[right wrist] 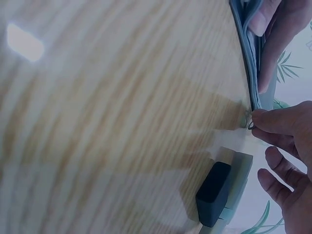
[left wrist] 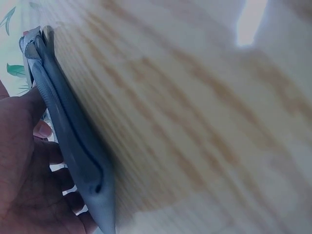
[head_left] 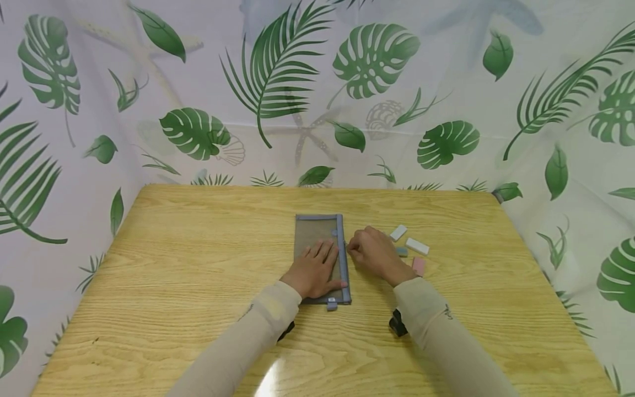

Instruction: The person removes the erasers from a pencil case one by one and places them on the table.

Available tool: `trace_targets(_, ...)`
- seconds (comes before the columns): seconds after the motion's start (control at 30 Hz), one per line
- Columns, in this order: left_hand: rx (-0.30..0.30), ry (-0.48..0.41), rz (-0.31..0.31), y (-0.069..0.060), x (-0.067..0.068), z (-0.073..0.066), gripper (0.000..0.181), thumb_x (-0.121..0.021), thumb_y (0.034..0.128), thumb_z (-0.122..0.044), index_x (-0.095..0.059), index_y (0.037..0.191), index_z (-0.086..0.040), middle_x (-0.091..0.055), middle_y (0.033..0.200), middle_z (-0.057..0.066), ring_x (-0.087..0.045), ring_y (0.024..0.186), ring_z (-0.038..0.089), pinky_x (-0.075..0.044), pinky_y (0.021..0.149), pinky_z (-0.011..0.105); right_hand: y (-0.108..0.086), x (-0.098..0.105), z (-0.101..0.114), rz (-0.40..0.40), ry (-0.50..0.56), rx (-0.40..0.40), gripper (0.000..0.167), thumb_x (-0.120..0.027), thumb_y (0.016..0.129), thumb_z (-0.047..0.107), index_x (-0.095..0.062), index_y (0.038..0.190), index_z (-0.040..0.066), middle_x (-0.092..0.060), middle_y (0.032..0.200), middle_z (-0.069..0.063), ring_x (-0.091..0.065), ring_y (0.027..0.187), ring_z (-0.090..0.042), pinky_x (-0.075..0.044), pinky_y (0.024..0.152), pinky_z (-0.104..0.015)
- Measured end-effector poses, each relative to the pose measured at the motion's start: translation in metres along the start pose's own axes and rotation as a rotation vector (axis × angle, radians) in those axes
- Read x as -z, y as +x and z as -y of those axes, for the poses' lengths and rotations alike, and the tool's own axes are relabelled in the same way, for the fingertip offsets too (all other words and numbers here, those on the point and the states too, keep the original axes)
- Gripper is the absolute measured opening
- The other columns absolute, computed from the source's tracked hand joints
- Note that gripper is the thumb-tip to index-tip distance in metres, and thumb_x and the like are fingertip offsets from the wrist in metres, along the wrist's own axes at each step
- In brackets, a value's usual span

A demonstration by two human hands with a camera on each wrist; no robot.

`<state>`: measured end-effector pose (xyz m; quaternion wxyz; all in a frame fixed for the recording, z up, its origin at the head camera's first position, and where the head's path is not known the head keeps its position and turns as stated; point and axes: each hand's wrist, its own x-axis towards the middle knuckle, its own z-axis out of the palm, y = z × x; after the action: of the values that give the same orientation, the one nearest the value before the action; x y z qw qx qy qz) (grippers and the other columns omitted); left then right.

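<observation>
A flat grey zipper pouch (head_left: pixel 311 229) with a see-through panel and blue-grey edging lies on the table. Across its middle rests my left hand (head_left: pixel 312 273), fingers spread and thumb over the zipper side. The left wrist view shows the pouch's edge (left wrist: pixel 73 141) beside that palm. At the pouch's right edge, my right hand (head_left: pixel 374 253) pinches a small zipper pull (right wrist: pixel 251 126) between thumb and forefinger; its other fingers are loosely bent. A short tab (head_left: pixel 332 305) sticks out at the pouch's near end.
Right of my right hand lie small eraser-like blocks: a white one (head_left: pixel 398 232), another white one (head_left: pixel 418 246), a blue-grey one (head_left: pixel 402 252) and a pink one (head_left: pixel 419 266), partly hidden by the wrist. A leaf-patterned cloth (head_left: pixel 307 149) surrounds the wooden table (head_left: pixel 208 237).
</observation>
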<state>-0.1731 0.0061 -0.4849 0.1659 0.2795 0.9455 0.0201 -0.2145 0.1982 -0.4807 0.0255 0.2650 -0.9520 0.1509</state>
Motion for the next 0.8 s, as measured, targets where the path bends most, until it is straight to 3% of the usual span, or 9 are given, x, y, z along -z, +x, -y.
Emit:
trace_targets(0.33, -0.004, 0.002, 0.001, -0.0015, 0.0018, -0.0006, 0.084, -0.037, 0.1030, -0.063, -0.015, 0.163, -0.008, -0.012, 0.169, 0.011, -0.011, 0.155, 0.030, -0.017, 0.124, 0.045, -0.0016, -0.0014, -0.0009, -0.017, 0.004, 0.031, 0.008, -0.077, 0.089, 0.005, -0.083, 0.086, 0.010, -0.074, 0.084, -0.001, -0.057, 0.072, -0.017, -0.052, 0.067, -0.036)
trace_targets(0.8, -0.002, -0.021, -0.004, -0.0011, 0.0010, -0.0006, 0.085, -0.038, 0.1024, -0.063, -0.015, 0.163, -0.008, -0.013, 0.169, 0.011, -0.012, 0.155, 0.030, -0.018, 0.124, 0.045, -0.0061, 0.0011, 0.0030, 0.034, -0.004, 0.010, 0.015, -0.073, 0.090, 0.004, -0.084, 0.085, 0.013, -0.072, 0.081, 0.000, -0.052, 0.069, -0.016, -0.047, 0.061, -0.033)
